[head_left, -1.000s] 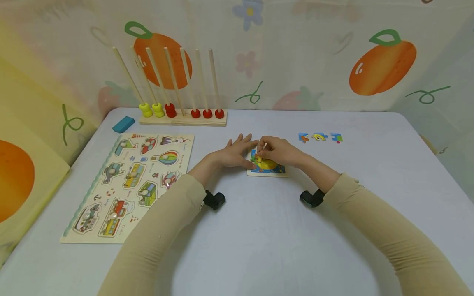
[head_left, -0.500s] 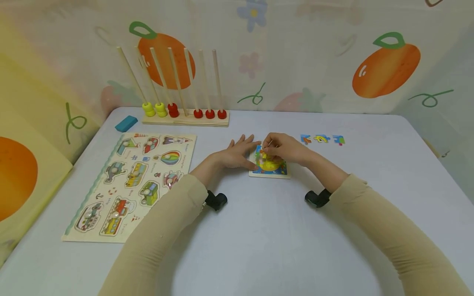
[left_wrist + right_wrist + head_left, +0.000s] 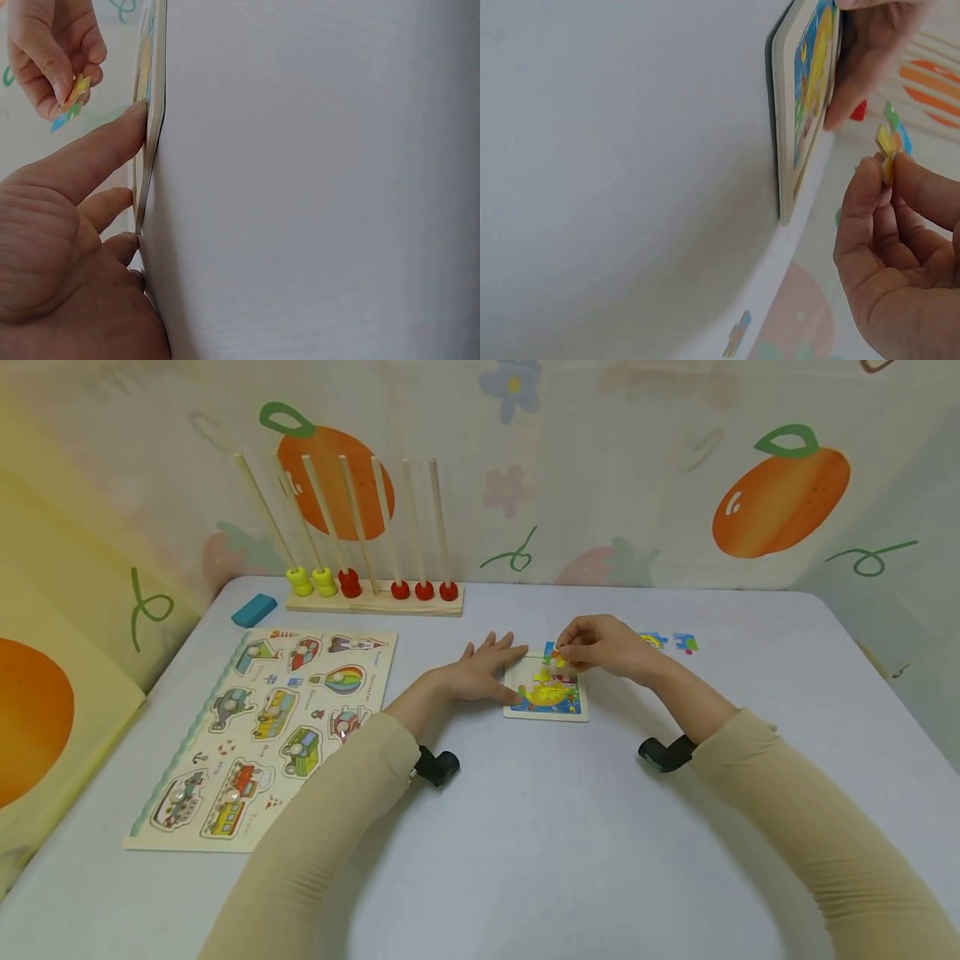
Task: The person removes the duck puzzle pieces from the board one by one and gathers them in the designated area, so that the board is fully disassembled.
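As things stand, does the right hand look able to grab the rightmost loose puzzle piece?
Probably not straight away: the right hand is pinching another puzzle piece, which it would likely have to put down first. Otherwise the way looks free, with the loose piece uncovered nearby on the table.

Sideways word "Train" [image 3: 251,823], word "ship" [image 3: 221,769], both on picture board [image 3: 262,777] left of left fingers [image 3: 512,655], elsewhere too small to read

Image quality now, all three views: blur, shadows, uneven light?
Head: slight blur where the right hand pinches a puzzle piece, soft shadows beside both sleeves; left wrist: dim, tabletop darkening toward right edge; right wrist: dim, broad soft shadow beside the puzzle board.
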Available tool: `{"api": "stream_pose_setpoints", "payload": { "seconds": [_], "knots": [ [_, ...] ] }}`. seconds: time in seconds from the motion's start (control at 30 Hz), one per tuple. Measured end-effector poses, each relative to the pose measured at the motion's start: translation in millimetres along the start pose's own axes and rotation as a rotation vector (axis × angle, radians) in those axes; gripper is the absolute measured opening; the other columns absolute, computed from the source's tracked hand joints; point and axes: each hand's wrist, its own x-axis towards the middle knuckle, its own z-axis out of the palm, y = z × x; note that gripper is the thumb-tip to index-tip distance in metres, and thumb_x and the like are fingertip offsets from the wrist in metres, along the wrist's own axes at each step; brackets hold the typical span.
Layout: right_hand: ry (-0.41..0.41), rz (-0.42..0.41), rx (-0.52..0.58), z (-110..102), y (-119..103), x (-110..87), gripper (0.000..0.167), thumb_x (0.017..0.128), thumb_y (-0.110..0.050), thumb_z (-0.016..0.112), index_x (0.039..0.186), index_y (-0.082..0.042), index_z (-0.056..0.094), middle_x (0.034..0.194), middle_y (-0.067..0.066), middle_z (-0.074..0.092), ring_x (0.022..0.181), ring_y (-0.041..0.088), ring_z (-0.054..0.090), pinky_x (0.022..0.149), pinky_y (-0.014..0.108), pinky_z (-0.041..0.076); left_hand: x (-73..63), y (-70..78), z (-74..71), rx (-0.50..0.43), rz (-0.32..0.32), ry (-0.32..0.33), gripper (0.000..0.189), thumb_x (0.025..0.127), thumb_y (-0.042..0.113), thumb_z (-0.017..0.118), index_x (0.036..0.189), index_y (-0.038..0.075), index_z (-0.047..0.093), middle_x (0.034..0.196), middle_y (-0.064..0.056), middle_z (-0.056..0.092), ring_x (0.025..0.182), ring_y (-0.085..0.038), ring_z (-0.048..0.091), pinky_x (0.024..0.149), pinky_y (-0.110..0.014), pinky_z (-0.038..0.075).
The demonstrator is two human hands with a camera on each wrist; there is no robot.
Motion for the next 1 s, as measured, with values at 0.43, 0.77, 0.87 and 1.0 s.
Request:
{"api": "stream_pose_setpoints", "payload": {
  "seconds": [0.43,0.77,0.87,1.0],
  "knots": [
    [0.096,0.016,0.021,-27,14,-11.7,0.026,0.098,-0.017,0.060,0.115,0.002,0.061,0.094,0.005,0.061,0.090,0.021,0.065,0.080,0.022,0.059,0.1,0.4,0.1,-0.009,-0.009,0.000,0.085,0.089,0.031,0.066,0.159,0.019,0.019,0.170,-0.007,-0.002,0.157,-0.027,-0.014,0.126,-0.052,-0.014],
    [0.126,0.048,0.024,-46,28,-20.1,0.032,0.098,-0.019,0.061,0.120,0.004,0.059,0.096,0.002,0.063,0.087,0.015,0.067,0.079,0.018,0.058,-0.1,0.9,-0.2,-0.009,-0.012,-0.003,0.086,0.089,0.031,0.066,0.159,0.019,0.019,0.170,-0.006,-0.002,0.157,-0.027,-0.014,0.126,-0.051,-0.014],
    [0.133,0.063,0.030,-52,34,-22.0,0.034,0.098,-0.019,0.061,0.122,0.004,0.058,0.096,0.001,0.063,0.086,0.012,0.067,0.079,0.017,0.058,-0.1,1.2,-0.3,-0.010,-0.012,-0.003,0.086,0.089,0.032,0.067,0.159,0.019,0.019,0.170,-0.006,-0.002,0.157,-0.027,-0.014,0.126,-0.051,-0.014],
    [0.135,0.091,0.042,-59,40,-23.4,0.035,0.098,-0.019,0.060,0.124,0.004,0.056,0.099,0.000,0.064,0.086,0.009,0.068,0.079,0.016,0.057,0.0,1.1,-0.3,-0.009,-0.013,-0.003,0.086,0.089,0.032,0.067,0.159,0.020,0.019,0.170,-0.006,-0.002,0.157,-0.027,-0.014,0.126,-0.051,-0.014]
  ]
}}
